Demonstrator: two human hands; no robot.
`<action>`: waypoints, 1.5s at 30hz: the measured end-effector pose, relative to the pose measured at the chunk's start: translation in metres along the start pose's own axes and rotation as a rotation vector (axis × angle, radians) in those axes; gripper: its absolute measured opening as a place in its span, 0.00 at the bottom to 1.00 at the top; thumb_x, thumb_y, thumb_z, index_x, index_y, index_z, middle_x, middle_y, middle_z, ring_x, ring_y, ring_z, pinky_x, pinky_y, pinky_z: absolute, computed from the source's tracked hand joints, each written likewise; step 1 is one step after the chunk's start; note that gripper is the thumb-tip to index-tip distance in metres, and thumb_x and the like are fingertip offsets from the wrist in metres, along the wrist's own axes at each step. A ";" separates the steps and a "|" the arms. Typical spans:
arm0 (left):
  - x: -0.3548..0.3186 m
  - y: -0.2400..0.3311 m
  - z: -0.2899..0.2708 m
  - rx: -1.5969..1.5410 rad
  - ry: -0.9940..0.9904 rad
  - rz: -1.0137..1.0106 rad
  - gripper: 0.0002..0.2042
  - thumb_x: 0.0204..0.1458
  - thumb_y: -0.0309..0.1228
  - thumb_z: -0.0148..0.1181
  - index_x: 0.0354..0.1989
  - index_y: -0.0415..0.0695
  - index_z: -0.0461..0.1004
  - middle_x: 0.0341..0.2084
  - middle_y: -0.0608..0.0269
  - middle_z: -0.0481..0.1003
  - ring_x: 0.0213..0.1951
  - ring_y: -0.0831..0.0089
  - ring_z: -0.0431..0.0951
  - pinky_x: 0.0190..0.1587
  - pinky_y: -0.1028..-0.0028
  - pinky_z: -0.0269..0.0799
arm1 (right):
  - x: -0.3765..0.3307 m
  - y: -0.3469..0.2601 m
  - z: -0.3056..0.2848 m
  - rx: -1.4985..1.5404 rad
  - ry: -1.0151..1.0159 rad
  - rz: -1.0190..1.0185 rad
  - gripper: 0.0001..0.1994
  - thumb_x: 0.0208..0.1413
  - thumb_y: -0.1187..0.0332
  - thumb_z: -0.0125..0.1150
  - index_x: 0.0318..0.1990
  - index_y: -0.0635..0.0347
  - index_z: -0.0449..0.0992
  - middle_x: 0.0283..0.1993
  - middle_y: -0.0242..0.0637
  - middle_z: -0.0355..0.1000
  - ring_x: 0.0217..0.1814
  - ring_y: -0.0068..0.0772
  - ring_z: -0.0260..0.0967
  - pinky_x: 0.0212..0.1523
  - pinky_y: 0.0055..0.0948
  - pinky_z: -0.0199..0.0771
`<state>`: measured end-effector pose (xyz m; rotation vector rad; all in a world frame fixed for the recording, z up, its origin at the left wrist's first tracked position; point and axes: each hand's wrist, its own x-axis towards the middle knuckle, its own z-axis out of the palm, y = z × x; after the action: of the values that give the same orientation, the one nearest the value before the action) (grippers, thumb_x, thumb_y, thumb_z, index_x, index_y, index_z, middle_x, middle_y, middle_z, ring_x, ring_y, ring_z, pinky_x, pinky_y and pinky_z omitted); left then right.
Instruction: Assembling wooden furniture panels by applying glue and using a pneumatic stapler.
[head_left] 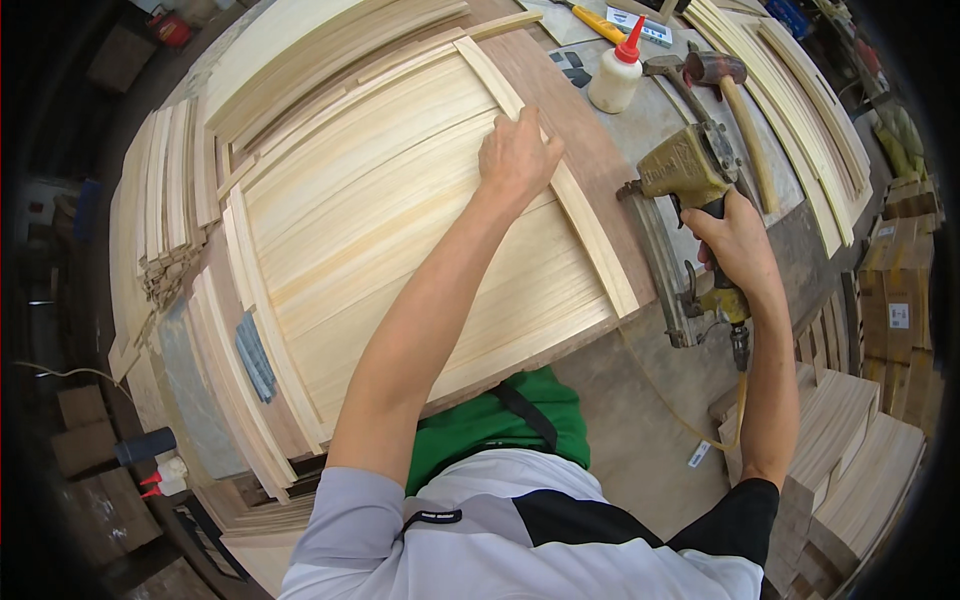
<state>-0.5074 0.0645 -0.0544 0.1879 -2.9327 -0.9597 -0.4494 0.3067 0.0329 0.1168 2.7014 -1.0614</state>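
Observation:
A pale wooden panel (400,230) made of several boards lies on the worktable in front of me. Along its right edge runs a narrow wooden strip (590,240). My left hand (518,158) rests on the upper part of this strip, its fingers curled over it and pressing it against the panel. To the right of the panel, my right hand (735,240) grips the black handle of a worn yellow-brown nail gun (685,165). The gun's magazine points toward the panel side, apart from the strip. A thin air hose (738,400) hangs from the handle's lower end.
A white glue bottle (615,75) with a red tip stands beyond the panel, near a hammer (750,130). Stacked wooden strips (170,190) lie at the left, more slats (790,110) at the far right. Grey nail strips (255,355) sit left of the panel. Boards (850,470) are piled lower right.

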 end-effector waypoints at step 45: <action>0.079 -0.083 -0.005 0.423 0.168 0.621 0.21 0.54 0.47 0.56 0.46 0.42 0.74 0.46 0.55 0.71 0.51 0.58 0.69 0.54 0.61 0.63 | -0.002 -0.013 0.012 -0.040 0.006 0.102 0.14 0.49 0.66 0.61 0.31 0.72 0.70 0.17 0.35 0.67 0.17 0.23 0.67 0.18 0.27 0.67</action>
<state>-0.5772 -0.0155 -0.0987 -0.5659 -2.7072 -0.2245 -0.4472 0.2890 0.0330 0.2486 2.6883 -0.9786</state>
